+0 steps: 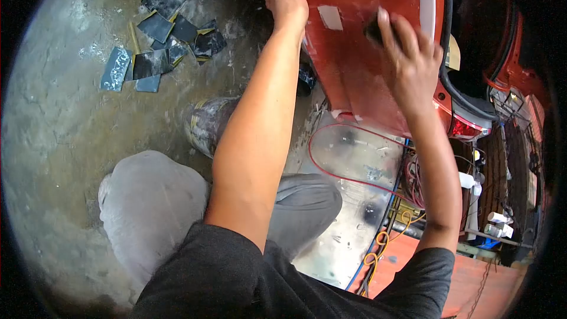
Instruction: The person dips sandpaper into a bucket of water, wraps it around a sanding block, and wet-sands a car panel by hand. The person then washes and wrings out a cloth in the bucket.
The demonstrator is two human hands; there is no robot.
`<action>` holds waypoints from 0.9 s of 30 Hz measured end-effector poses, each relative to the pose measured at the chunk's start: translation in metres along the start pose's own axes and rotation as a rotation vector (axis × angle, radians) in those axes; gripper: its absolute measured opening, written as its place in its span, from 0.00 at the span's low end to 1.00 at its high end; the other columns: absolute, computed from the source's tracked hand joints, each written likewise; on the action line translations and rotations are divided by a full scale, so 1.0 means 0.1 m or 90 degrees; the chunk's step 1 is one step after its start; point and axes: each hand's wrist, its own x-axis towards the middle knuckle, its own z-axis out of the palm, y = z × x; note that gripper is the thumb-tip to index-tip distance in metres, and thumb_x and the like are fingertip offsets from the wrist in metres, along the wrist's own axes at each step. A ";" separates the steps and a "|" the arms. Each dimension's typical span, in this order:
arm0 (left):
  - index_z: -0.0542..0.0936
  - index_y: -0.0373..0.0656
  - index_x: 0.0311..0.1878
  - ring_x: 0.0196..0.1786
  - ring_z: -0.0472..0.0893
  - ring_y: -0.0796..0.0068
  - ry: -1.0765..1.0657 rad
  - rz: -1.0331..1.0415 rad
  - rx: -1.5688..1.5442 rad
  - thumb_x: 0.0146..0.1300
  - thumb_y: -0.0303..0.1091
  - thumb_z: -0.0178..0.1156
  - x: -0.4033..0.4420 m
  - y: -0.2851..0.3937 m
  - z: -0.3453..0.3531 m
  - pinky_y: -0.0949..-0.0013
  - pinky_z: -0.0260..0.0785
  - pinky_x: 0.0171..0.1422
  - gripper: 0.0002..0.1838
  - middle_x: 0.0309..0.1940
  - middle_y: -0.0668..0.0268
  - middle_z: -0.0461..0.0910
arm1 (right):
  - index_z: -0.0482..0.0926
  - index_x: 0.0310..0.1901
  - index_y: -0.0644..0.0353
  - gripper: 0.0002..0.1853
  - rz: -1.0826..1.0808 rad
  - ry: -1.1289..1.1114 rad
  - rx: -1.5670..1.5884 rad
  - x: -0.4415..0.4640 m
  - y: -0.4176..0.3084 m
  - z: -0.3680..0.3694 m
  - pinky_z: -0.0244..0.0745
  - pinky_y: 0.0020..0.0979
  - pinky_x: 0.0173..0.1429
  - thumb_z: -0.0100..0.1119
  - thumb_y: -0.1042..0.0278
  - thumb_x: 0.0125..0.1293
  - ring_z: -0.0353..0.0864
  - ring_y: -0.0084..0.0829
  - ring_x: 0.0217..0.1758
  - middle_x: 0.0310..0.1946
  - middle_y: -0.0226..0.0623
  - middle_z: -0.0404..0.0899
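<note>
A red car body panel [360, 77] with pale patches fills the upper middle of the view. My left hand [286, 1] is closed on its left edge, thumb on the near side; the other fingers are partly hidden. My right hand [410, 62] presses a dark pad [372, 31], which looks like sandpaper, flat against the panel's face. Most of that pad is covered by my fingers. Several dark sheets of sandpaper [152, 64] with yellowish edges lie scattered on the floor at upper left.
Beside my left forearm stands a stained bucket [204, 127]. A red hose [322, 168] loops over a metallic sheet [331, 236] on the floor. A tail light [463, 127] sits right of the panel. Bottles [499, 224] and a coiled yellow cord [381, 239] are at the right.
</note>
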 end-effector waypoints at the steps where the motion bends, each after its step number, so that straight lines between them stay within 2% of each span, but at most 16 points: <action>1: 0.60 0.35 0.78 0.74 0.70 0.49 0.004 -0.016 -0.001 0.78 0.58 0.53 -0.01 0.00 -0.02 0.54 0.61 0.77 0.40 0.74 0.43 0.68 | 0.74 0.73 0.41 0.33 -0.022 -0.031 -0.003 -0.15 0.00 0.00 0.69 0.39 0.59 0.59 0.60 0.64 0.74 0.33 0.59 0.61 0.21 0.76; 4: 0.60 0.35 0.78 0.74 0.70 0.48 0.008 -0.008 0.027 0.78 0.59 0.53 -0.02 0.00 -0.03 0.54 0.61 0.77 0.40 0.74 0.42 0.67 | 0.75 0.72 0.40 0.32 -0.080 -0.098 -0.022 -0.23 0.04 -0.05 0.70 0.39 0.57 0.59 0.61 0.64 0.75 0.32 0.58 0.60 0.20 0.77; 8: 0.60 0.34 0.77 0.74 0.70 0.47 0.023 0.023 0.033 0.78 0.58 0.53 -0.02 -0.02 0.00 0.53 0.61 0.77 0.40 0.73 0.42 0.68 | 0.77 0.71 0.41 0.32 0.006 0.027 -0.016 0.35 0.04 -0.07 0.70 0.37 0.57 0.56 0.62 0.62 0.76 0.32 0.56 0.61 0.21 0.77; 11: 0.60 0.35 0.77 0.74 0.70 0.46 -0.006 0.010 0.006 0.78 0.58 0.52 -0.02 -0.02 -0.04 0.53 0.61 0.77 0.40 0.73 0.41 0.68 | 0.76 0.72 0.41 0.33 -0.013 -0.011 -0.031 -0.14 -0.06 0.03 0.71 0.37 0.56 0.56 0.63 0.62 0.76 0.33 0.55 0.60 0.23 0.78; 12: 0.60 0.35 0.78 0.73 0.70 0.45 0.004 0.042 -0.003 0.78 0.58 0.52 -0.01 -0.03 -0.02 0.52 0.62 0.76 0.39 0.73 0.41 0.68 | 0.75 0.73 0.42 0.33 -0.036 -0.026 0.002 -0.19 -0.13 0.02 0.72 0.38 0.56 0.57 0.64 0.62 0.76 0.33 0.56 0.58 0.24 0.78; 15: 0.60 0.34 0.78 0.74 0.70 0.45 0.019 0.013 0.046 0.78 0.57 0.52 0.00 -0.04 -0.01 0.52 0.61 0.77 0.39 0.73 0.40 0.67 | 0.80 0.69 0.44 0.34 -0.058 -0.071 0.005 0.05 0.02 -0.02 0.72 0.38 0.57 0.74 0.57 0.58 0.77 0.37 0.57 0.59 0.28 0.79; 16: 0.60 0.33 0.78 0.74 0.69 0.45 0.013 0.009 0.044 0.78 0.57 0.52 -0.07 0.02 -0.02 0.52 0.61 0.77 0.40 0.74 0.40 0.67 | 0.80 0.69 0.44 0.34 0.007 -0.026 0.037 0.24 -0.03 -0.07 0.73 0.39 0.58 0.74 0.57 0.58 0.77 0.38 0.55 0.59 0.28 0.79; 18: 0.60 0.32 0.78 0.76 0.68 0.44 0.010 0.006 0.034 0.78 0.57 0.53 -0.12 0.16 -0.04 0.52 0.60 0.78 0.41 0.74 0.38 0.66 | 0.81 0.68 0.44 0.34 0.047 -0.010 0.018 0.22 -0.09 -0.04 0.73 0.39 0.58 0.74 0.57 0.58 0.77 0.38 0.55 0.59 0.28 0.80; 19: 0.56 0.34 0.79 0.76 0.65 0.42 0.004 -0.002 0.053 0.78 0.57 0.52 -0.11 0.08 -0.02 0.49 0.57 0.79 0.41 0.74 0.38 0.64 | 0.81 0.68 0.45 0.34 0.068 -0.004 0.009 0.16 -0.15 -0.01 0.73 0.38 0.59 0.74 0.57 0.57 0.77 0.37 0.55 0.59 0.29 0.80; 21: 0.50 0.39 0.82 0.77 0.59 0.37 -0.001 -0.017 0.091 0.79 0.57 0.51 -0.11 -0.05 -0.02 0.43 0.52 0.81 0.42 0.75 0.38 0.60 | 0.83 0.65 0.46 0.30 -0.019 -0.060 -0.011 -0.29 -0.20 0.10 0.72 0.40 0.59 0.73 0.60 0.58 0.77 0.37 0.56 0.58 0.29 0.81; 23: 0.49 0.40 0.82 0.78 0.58 0.37 -0.012 -0.022 0.089 0.79 0.56 0.51 -0.07 -0.05 -0.03 0.43 0.51 0.82 0.42 0.76 0.39 0.59 | 0.82 0.67 0.46 0.32 -0.041 -0.099 0.008 -0.32 -0.17 0.10 0.73 0.41 0.59 0.73 0.59 0.58 0.77 0.38 0.57 0.58 0.30 0.80; 27: 0.48 0.40 0.82 0.78 0.57 0.38 -0.050 -0.006 0.089 0.79 0.56 0.51 -0.08 -0.01 -0.07 0.43 0.49 0.83 0.42 0.77 0.40 0.57 | 0.78 0.70 0.42 0.34 0.122 0.050 0.046 0.34 -0.06 -0.06 0.71 0.41 0.60 0.75 0.53 0.61 0.77 0.37 0.58 0.59 0.29 0.79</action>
